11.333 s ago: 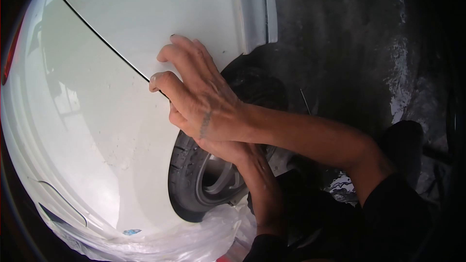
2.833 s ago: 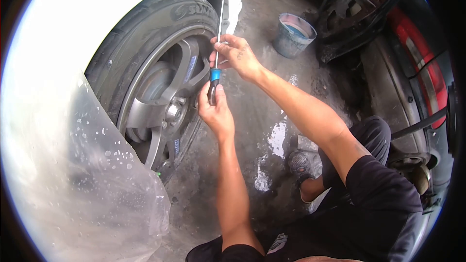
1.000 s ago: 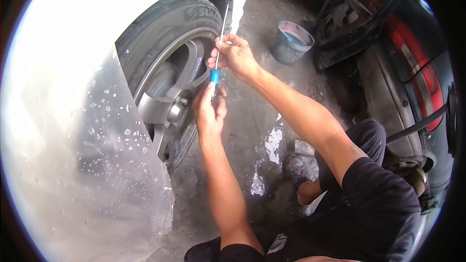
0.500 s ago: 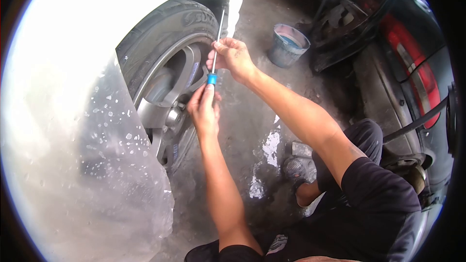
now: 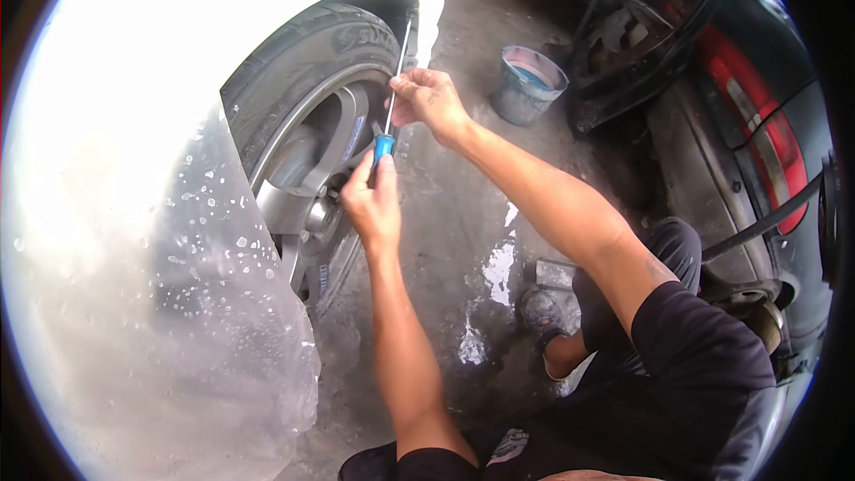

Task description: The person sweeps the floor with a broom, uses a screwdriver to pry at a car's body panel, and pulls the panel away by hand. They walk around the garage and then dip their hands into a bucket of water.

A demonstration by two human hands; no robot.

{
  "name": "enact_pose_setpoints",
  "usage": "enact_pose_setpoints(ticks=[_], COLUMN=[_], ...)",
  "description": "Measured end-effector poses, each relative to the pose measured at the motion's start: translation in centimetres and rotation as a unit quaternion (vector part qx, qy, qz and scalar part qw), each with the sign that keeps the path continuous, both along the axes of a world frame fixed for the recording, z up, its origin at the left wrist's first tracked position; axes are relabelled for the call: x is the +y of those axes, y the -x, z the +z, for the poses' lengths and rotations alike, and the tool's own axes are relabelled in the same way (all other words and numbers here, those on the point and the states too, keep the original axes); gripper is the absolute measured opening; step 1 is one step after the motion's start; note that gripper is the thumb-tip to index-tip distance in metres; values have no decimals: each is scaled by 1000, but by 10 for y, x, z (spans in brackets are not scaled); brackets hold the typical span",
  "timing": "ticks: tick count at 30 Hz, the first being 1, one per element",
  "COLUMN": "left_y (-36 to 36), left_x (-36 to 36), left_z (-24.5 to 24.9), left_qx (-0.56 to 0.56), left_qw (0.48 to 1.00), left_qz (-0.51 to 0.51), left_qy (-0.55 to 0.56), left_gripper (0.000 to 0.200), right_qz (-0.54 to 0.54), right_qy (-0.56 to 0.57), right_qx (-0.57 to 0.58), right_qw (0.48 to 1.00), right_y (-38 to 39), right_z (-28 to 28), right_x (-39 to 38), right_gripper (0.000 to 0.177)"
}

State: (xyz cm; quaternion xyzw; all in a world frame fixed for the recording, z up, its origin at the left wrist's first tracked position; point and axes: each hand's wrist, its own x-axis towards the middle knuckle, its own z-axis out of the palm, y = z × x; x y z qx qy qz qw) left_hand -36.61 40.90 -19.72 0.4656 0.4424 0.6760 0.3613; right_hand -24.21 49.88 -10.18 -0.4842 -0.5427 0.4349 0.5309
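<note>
A long screwdriver with a blue handle (image 5: pixel 384 146) stands nearly upright in view, its tip at the rear edge of the wheel arch (image 5: pixel 411 13). My left hand (image 5: pixel 372 200) is wrapped round the handle. With thumb and fingers, my right hand (image 5: pixel 427 102) pinches the metal shaft (image 5: pixel 400 58) higher up. Beside both hands is the car wheel, with its black tyre (image 5: pixel 294 67) and silver spoked rim (image 5: pixel 343 138). The white body panel (image 5: pixel 134 80) curves over the tyre.
Cloudy plastic sheeting (image 5: pixel 223 330) hangs over the lower left. A bucket (image 5: pixel 528 89) with liquid stands on the wet floor (image 5: pixel 445 240). Car parts with a red tail light (image 5: pixel 757 116) line the right side. My shoe (image 5: pixel 541 310) rests low in the centre.
My left hand and the screwdriver handle have shifted slightly left and down, and more of the blue handle shows. The right hand stays on the shaft.
</note>
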Motion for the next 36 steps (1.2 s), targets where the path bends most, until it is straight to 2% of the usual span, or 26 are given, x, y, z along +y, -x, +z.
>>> enact_pose_setpoints(ticks=[1, 3, 5, 6, 7, 8, 9, 11, 12, 14, 16, 17, 18, 19, 20, 22, 25, 26, 27, 29, 30, 32, 33, 34, 35, 36], left_y=[-6, -13, -6, 0, 7, 17, 22, 22, 14, 1, -3, -2, -1, 1, 3, 18, 17, 15, -1, -1, 1, 2, 0, 9, 19, 24], left_x=[-3, -4, 0, -2, -5, -9, -5, 3, -1, 3, 0, -1, -2, -4, -7, -6, 2, 2, 6, 1, 4, 10, -5, -11, -14, 0], left_z=[0, 0, -2, -1, 6, 11, 4, -12, -2, 1, 3, 4, 9, 15, 21, 9, 0, -1, 2, 2, 1, -4, 6, 16, 20, -2], left_qx=[0, 287, 279, 23, -234, -354, -455, -429, -381, -96, 222, 261, 188, 33, -183, -436, -426, -280, -21, 288, 290, 205, -85, -275, -449, -480], left_qw=[1000, 913, 910, 997, 957, 893, 814, 801, 869, 994, 951, 930, 960, 994, 982, 848, 828, 921, 998, 917, 916, 936, 996, 948, 845, 781], left_qz=[0, 249, 245, 49, -155, -260, -349, -387, -273, -18, 172, 204, 162, 79, -44, -292, -327, -243, 15, 214, 215, 168, -24, -157, -282, -381], left_qy=[0, -150, -183, -59, 73, 97, 96, 157, 160, 55, -128, -158, -132, -70, 33, 74, 161, 120, -62, -176, -175, -232, -26, 21, 68, 117], left_gripper=[27, 30, 34, 39, 45, 54, 54, 47, 37, 31, 35, 36, 38, 40, 42, 48, 40, 33, 28, 25, 25, 29, 38, 43, 48, 58], right_qz=[0, 24, 14, 9, 7, 6, 5, 1, -1, 4, 15, 15, 14, 14, 15, -1, 28, 27, 28, 29, 36, 38, 35, 32, 32, 33], right_qy=[0, -11, -1, 8, 5, 4, 3, 1, 0, 8, 7, 6, 12, 18, 16, 15, 11, 10, 14, 20, 22, 28, 30, 31, 32, 27], right_qx=[0, -34, -10, 11, 12, 17, 22, 14, 4, -26, -60, -59, -37, -15, -15, -8, -5, -8, -41, -72, -52, -27, -20, -12, -11, -10], right_qw=[1000, 999, 1000, 1000, 1000, 1000, 1000, 1000, 1000, 1000, 998, 998, 999, 1000, 1000, 1000, 1000, 1000, 999, 997, 998, 999, 999, 999, 999, 999], right_y=[0, -2, 0, 1, 2, 2, 2, 2, 1, 0, 2, 4, 4, 5, 5, 4, 0, -2, -2, 0, 1, -1, 0, 0, 0, -1], right_z=[2, 5, 2, 2, 2, 2, 0, 3, 6, 8, 7, 8, 8, 9, 9, 6, 7, 7, 10, 12, 13, 8, 7, 6, 4, 2], right_x=[0, 1, 4, 7, 8, 8, 7, 3, 1, -3, -2, 0, 2, 3, 4, 4, 3, 4, 1, -2, 2, 4, 6, 7, 6, 5], right_gripper=[17, 18, 19, 20, 20, 20, 20, 20, 20, 19, 20, 20, 20, 21, 21, 22, 22, 22, 22, 22, 23, 24, 24, 25, 25, 25])
